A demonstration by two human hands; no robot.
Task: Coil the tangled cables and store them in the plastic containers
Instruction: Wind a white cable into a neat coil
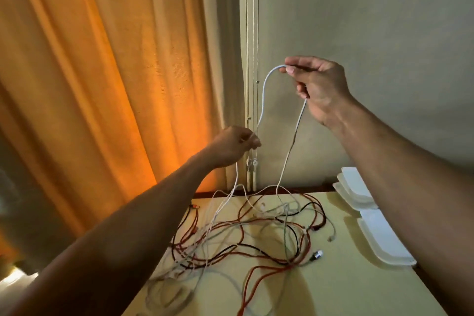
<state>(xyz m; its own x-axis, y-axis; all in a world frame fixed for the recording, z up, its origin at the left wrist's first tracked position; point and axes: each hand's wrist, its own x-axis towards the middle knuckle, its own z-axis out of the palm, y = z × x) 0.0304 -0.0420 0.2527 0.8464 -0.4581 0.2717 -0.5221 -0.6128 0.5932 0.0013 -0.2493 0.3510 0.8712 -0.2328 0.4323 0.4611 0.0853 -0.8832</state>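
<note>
A white cable [263, 100] is lifted high above the table. My right hand [316, 87] pinches its top bend between thumb and fingers, and one strand drops from that hand down to the table. My left hand [234, 145], lower and to the left, pinches the same cable, which hangs on from there into the pile. A tangle of red, black, white and grey cables [246, 236] lies spread on the pale yellow table [359, 287]. White plastic containers [382, 238] lie along the table's right edge, with more stacked behind [355, 191].
An orange curtain [102, 72] hangs at the left, down past the table's left edge. A grey wall [372, 20] stands behind the table. Window-blind cords [252, 169] hang at the wall corner. A metal plug [317, 255] lies at the tangle's right side.
</note>
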